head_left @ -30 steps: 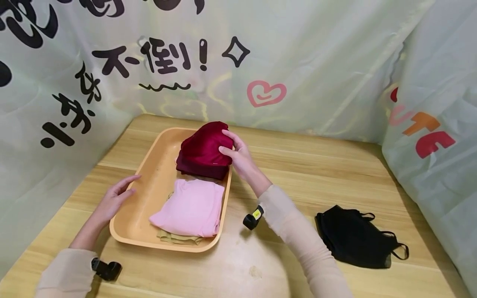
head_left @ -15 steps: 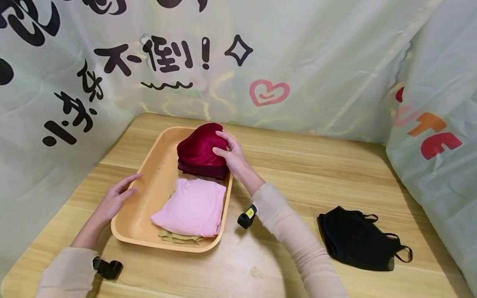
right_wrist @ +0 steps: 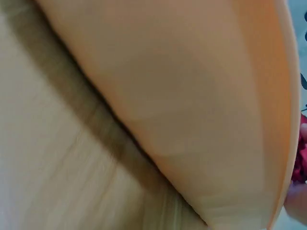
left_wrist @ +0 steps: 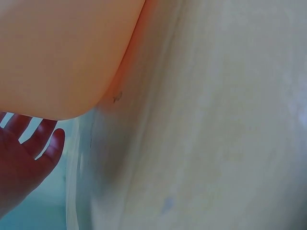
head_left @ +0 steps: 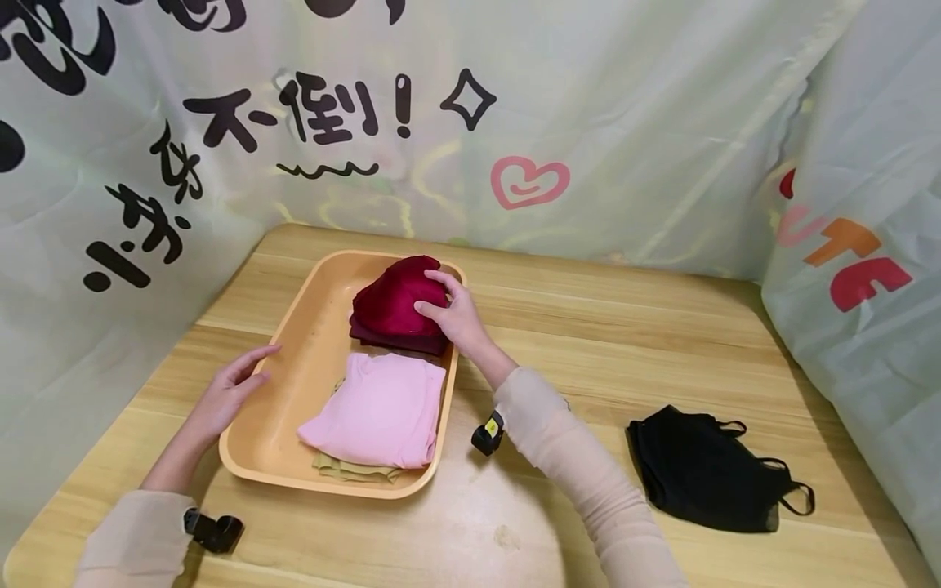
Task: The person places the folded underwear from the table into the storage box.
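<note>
A dark red bra (head_left: 393, 298) with a rounded cup sits folded in the far right part of the orange plastic tray (head_left: 283, 408). My right hand (head_left: 457, 317) grips its right side, thumb on the front and fingers over the top. Nearer me in the tray lies a folded pink garment (head_left: 378, 408), with a khaki cloth (head_left: 356, 470) showing from under it. My left hand (head_left: 226, 392) rests at the tray's left rim with its fingers fairly straight; the left wrist view shows fingers (left_wrist: 56, 143) beside the outer wall.
To the right, a folded black garment with thin straps (head_left: 702, 469) lies on the wooden table (head_left: 559, 327). Pale curtains (head_left: 632, 131) with printed characters and a pink heart (head_left: 529, 183) hang behind and at both sides. A black wrist camera (head_left: 213, 531) hangs by the left sleeve.
My right hand has shifted slightly left and lower with the red bra, which now sits flatter in the tray. The left hand and the other garments stay in place.
</note>
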`<control>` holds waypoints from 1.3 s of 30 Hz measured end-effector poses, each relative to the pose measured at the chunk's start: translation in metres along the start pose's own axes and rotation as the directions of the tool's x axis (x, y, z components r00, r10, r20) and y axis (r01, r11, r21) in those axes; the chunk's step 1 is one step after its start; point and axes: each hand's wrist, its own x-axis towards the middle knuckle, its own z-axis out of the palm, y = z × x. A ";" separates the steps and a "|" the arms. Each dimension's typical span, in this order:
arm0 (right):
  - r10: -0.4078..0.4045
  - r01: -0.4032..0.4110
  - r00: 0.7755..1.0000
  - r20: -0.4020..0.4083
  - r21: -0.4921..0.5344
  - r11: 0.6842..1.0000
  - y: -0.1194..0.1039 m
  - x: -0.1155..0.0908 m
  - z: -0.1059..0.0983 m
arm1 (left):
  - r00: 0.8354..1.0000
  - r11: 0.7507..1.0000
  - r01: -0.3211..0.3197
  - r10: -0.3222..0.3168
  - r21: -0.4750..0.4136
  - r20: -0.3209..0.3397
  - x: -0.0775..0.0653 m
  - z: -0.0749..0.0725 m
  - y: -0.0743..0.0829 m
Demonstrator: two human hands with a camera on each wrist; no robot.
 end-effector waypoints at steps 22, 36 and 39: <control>-0.093 0.070 0.996 -0.016 -0.535 0.842 0.003 -0.018 -0.017 | 1.000 1.000 0.013 -0.013 -0.005 0.001 -0.001 0.001 0.001; -0.084 0.099 0.995 0.056 -0.421 0.901 -0.001 -0.043 -0.041 | 1.000 1.000 0.017 -0.017 0.007 -0.008 -0.001 0.003 0.003; -0.088 0.106 0.994 0.062 -0.423 0.900 -0.002 -0.049 -0.047 | 1.000 1.000 0.023 -0.023 0.006 -0.008 -0.001 0.002 0.003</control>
